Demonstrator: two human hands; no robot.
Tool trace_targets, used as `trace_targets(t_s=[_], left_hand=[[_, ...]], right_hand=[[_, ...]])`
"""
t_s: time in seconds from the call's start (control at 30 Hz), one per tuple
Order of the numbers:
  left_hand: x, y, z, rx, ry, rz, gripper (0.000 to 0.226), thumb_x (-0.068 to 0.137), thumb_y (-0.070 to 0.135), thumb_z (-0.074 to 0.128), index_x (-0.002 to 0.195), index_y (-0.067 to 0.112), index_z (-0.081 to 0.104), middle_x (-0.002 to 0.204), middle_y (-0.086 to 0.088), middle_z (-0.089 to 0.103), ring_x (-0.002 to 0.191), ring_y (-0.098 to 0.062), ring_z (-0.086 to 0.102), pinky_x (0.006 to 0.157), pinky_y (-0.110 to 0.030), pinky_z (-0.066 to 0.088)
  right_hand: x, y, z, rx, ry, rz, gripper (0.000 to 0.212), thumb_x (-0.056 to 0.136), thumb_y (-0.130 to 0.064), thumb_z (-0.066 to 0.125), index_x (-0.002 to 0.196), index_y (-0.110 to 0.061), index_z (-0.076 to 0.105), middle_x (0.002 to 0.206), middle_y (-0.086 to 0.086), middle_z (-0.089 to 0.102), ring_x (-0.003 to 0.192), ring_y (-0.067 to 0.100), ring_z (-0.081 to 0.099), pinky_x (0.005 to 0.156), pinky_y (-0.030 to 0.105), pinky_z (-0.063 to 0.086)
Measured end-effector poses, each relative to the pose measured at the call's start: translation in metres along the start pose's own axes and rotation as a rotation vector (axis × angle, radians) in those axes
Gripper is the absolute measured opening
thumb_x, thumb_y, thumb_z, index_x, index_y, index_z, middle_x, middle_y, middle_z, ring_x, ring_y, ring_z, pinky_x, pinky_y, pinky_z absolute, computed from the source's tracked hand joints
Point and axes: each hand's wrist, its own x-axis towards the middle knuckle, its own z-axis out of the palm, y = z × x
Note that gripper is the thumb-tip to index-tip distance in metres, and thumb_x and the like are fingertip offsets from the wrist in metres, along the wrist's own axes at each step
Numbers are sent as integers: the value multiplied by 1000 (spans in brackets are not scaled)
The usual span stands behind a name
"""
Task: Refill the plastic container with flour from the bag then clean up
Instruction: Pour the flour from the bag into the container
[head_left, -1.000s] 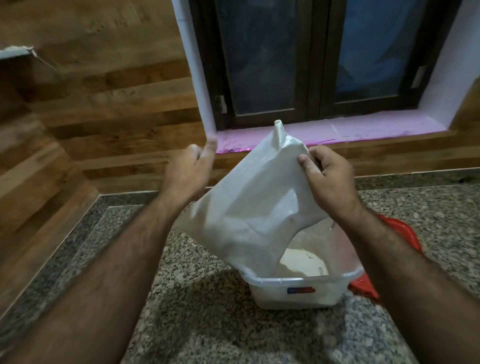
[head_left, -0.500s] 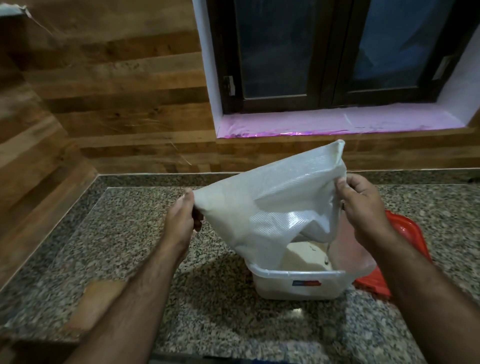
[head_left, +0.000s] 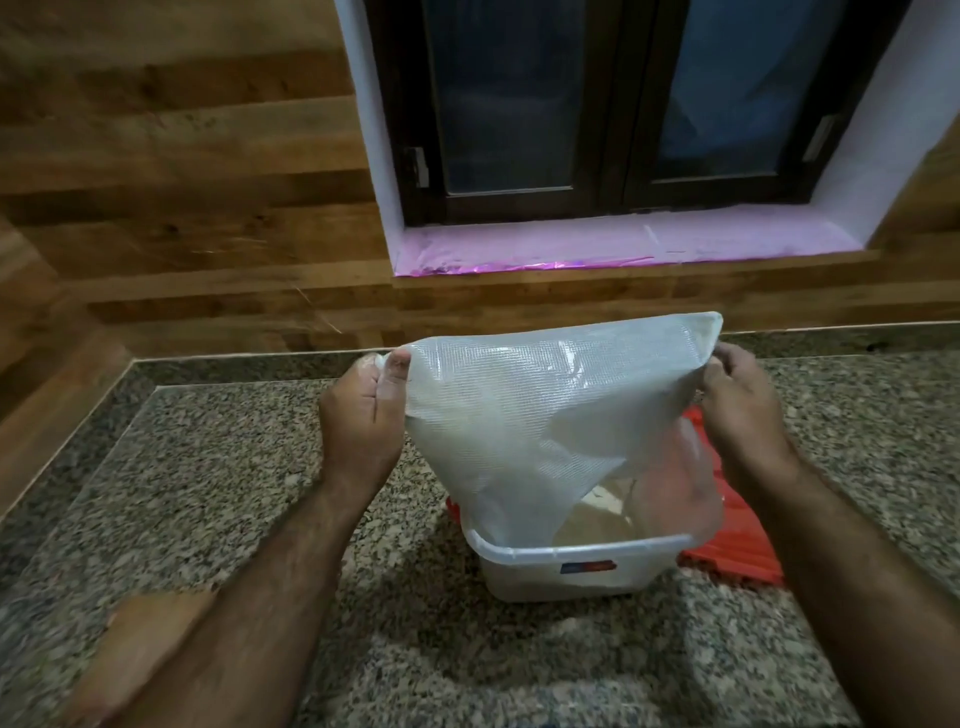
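Over the plastic container (head_left: 566, 566) on the granite counter (head_left: 218, 467), you are holding the upturned flour bag (head_left: 530, 415), your left hand (head_left: 363, 415) and right hand (head_left: 743, 410) each pinching a corner.

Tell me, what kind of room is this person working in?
Most likely a home kitchen. The work goes on at a speckled granite counter set against a wood-look wall under a dark-framed window, and both hands tip a flour bag into a plastic container.
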Motion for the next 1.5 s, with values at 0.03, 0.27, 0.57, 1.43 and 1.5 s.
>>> trace_targets(t_s=[0.03, 0.27, 0.57, 1.43, 1.5], left_hand=[[2, 1, 0, 29, 6, 30, 64, 109, 53, 48, 67, 5, 51, 60, -13, 52, 54, -20, 44, 50, -43, 38], [14, 14, 0, 81, 2, 183, 70, 107, 61, 51, 61, 8, 48, 55, -9, 47, 48, -29, 47, 44, -46, 39], [22, 21, 10, -104, -41, 150, 83, 91, 89, 42, 59, 12, 40, 58, 1, 35, 55, -13, 32, 46, -47, 31], [-36, 71, 4, -717, -161, -303, 89, 88, 74, 31, 162, 24, 38, 141, 20, 60, 107, 26, 62, 82, -2, 51], [-31, 67, 9, -638, -22, -346, 78, 90, 74, 42, 151, 26, 49, 136, 10, 65, 104, 14, 69, 84, -13, 57]], right_hand=[[-2, -6, 0, 18, 61, -69, 35, 105, -26, 46, 132, -20, 66, 130, 2, 70, 122, 21, 65, 105, 46, 55], [-26, -60, 2, -519, -19, -762, 53, 107, -43, 51, 149, -13, 55, 151, 9, 58, 141, 26, 50, 118, 45, 39], [-33, -77, 58, -719, -456, -873, 43, 99, -59, 46, 112, -25, 68, 112, -10, 69, 111, 15, 61, 100, 40, 39], [-56, -96, 69, -670, -322, -947, 9, 102, -16, 62, 93, -15, 60, 89, 0, 62, 84, 21, 50, 71, 36, 40], [-58, -99, 68, -664, -344, -940, 8, 102, -17, 63, 95, -15, 61, 91, -2, 63, 86, 20, 53, 72, 36, 42]])
